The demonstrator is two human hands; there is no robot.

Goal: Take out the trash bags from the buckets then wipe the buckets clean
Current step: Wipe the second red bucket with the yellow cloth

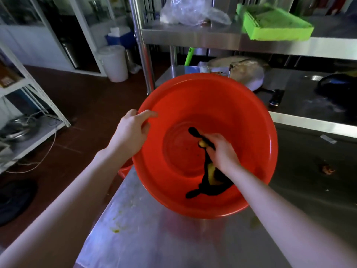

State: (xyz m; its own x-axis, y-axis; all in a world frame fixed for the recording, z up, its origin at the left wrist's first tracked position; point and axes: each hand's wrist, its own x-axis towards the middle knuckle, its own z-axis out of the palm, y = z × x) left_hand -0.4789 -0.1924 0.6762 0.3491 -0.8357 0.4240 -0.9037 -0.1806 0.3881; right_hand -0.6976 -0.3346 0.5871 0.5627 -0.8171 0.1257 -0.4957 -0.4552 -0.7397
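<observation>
A wide red bucket (pixel 241 105) stands tilted toward me on the steel table (pixel 146 238), its inside open to view. My left hand (pixel 131 130) grips its left rim, thumb inside and fingers over the edge. My right hand (pixel 222 151) is down inside the bucket and grips a black and yellow cloth (pixel 210 180), which trails along the inner wall toward the near rim. No trash bag lines this bucket.
A steel shelf (pixel 212 35) above holds a clear plastic bag (pixel 189 12) and a green tray (pixel 274 26). Behind the bucket lie a metal pan (pixel 249 70) and a dark knife handle (pixel 276 97). A white bucket (pixel 114 62) stands on the floor at left.
</observation>
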